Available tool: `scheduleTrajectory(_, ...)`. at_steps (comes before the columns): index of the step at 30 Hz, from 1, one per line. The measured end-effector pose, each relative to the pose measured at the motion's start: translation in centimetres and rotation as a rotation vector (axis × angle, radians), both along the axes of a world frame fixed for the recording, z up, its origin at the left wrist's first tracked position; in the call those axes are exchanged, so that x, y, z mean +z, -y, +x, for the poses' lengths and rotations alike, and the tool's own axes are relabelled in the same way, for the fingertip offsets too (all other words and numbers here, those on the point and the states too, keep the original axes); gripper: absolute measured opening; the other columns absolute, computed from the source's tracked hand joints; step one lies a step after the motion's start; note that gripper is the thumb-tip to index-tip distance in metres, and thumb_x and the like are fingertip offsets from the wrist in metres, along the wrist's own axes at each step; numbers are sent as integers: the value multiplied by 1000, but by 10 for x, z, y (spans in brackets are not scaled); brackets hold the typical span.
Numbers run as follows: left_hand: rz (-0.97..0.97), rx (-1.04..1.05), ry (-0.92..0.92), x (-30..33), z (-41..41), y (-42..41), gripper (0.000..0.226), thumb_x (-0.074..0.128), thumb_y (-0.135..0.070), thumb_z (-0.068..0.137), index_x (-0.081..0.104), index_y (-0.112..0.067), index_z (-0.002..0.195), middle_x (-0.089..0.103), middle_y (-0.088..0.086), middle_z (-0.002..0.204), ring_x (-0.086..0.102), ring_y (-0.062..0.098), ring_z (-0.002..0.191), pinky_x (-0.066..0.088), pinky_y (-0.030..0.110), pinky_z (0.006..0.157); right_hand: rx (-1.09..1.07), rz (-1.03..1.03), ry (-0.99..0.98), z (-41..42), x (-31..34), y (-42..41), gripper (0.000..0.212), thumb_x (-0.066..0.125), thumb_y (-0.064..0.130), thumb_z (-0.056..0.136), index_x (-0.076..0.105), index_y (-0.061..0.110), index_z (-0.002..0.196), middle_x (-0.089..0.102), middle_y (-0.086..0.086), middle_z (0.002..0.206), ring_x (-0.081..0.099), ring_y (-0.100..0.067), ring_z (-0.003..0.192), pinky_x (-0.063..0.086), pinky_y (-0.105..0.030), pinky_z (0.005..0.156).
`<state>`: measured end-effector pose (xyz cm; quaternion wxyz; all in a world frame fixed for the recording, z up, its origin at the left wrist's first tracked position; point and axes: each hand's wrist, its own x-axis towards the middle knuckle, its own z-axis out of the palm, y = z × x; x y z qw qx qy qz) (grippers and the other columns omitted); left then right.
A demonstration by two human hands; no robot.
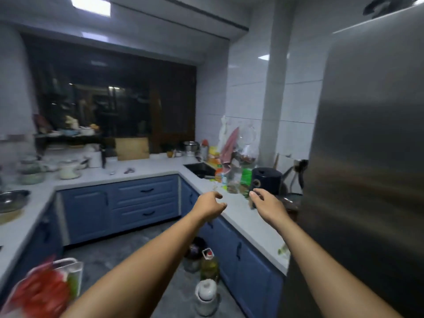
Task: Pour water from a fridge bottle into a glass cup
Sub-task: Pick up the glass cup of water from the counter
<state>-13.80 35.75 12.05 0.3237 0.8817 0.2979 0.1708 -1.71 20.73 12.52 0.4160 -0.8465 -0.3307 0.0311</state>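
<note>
The steel fridge (367,157) fills the right side of the view, with its door closed. Both my arms reach forward over the floor toward the right-hand counter. My left hand (210,204) hovers at the counter's edge, fingers loosely curled and apart, holding nothing. My right hand (267,204) is over the counter just left of the fridge, fingers spread, empty. A small clear glass (215,187) seems to stand on the counter beyond my left hand, but it is blurred. No water bottle is in sight.
The white counter (257,226) runs over blue cabinets, with a sink (199,169), a dark appliance (266,180) and several packets and jars behind my hands. On the floor stand an oil bottle (209,265), a white jug (206,297) and a red bag (43,292).
</note>
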Motion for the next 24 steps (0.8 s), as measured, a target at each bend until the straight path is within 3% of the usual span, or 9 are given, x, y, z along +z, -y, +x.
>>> scheduleTrajectory(2,19,98,11,14,-33,-54,48,63,-34,97,58,-12,140,65,9,136,64,24,120,47,27,89,92,-17,15,-7,8,-59,50,45,49,98,54,22,139,56,-5,144,52,-26,131,38,-37,108)
scheduleTrajectory(6,25,294,40,30,-92,-156,52,63,-37,97,56,-14,143,60,10,142,59,26,128,47,34,103,257,18,-2,-25,18,-167,54,47,51,97,50,24,143,53,-4,147,51,-25,132,41,-39,107)
scheduleTrajectory(10,14,440,92,33,-124,-259,53,65,-38,95,57,-15,142,60,11,144,60,26,126,47,34,103,378,19,11,-36,23,-272,58,44,52,98,44,21,147,48,-3,151,47,-23,136,39,-38,108)
scheduleTrajectory(14,-14,487,111,38,-123,-339,52,66,-37,95,56,-16,142,61,11,143,61,27,125,48,34,102,398,19,30,-25,34,-369,53,42,48,100,49,20,144,51,-3,148,47,-23,134,38,-35,104)
scheduleTrajectory(18,-10,516,135,46,-105,-411,47,65,-34,96,59,-16,139,64,11,138,63,27,120,47,29,91,424,59,-10,-8,44,-454,51,42,46,101,50,19,143,52,-5,147,48,-24,133,38,-37,105)
scheduleTrajectory(24,-34,555,164,44,-46,-519,45,66,-34,95,60,-18,137,67,11,132,66,27,111,53,34,95,452,75,-20,50,40,-574,52,42,49,100,51,22,143,52,-4,146,48,-25,133,38,-38,105)
